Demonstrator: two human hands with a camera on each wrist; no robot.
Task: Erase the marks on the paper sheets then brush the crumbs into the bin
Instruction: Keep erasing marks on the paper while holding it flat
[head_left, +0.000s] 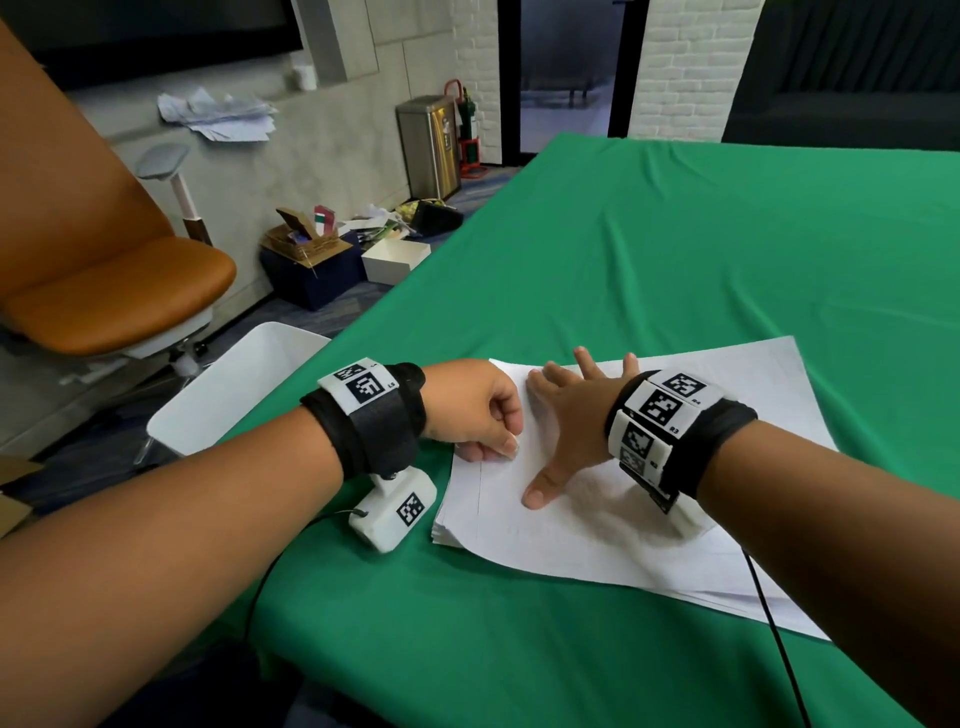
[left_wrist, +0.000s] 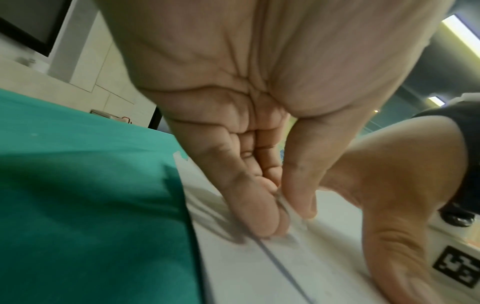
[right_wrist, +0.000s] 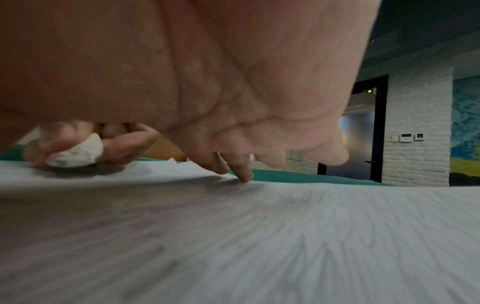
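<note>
A stack of white paper sheets (head_left: 649, 519) lies on the green tablecloth (head_left: 675, 249). My left hand (head_left: 498, 441) is curled at the stack's left edge and pinches a white eraser (right_wrist: 78, 154) against the top sheet. In the left wrist view the eraser (left_wrist: 285, 207) shows only as a sliver between thumb and fingers, at the end of a dark pencil line (left_wrist: 280, 271). That line (head_left: 479, 493) runs faintly down the sheet's left margin. My right hand (head_left: 561, 415) lies flat with spread fingers on the paper beside the left hand, fingertips (right_wrist: 244, 176) pressing down. No crumbs can be made out.
A white bin (head_left: 234, 384) stands on the floor against the table's left edge, close to my left wrist. An orange chair (head_left: 119, 291) is beyond it. Boxes (head_left: 311, 260) and a steel bin (head_left: 428, 145) stand by the far wall. A black cable (head_left: 774, 623) crosses the paper's near corner.
</note>
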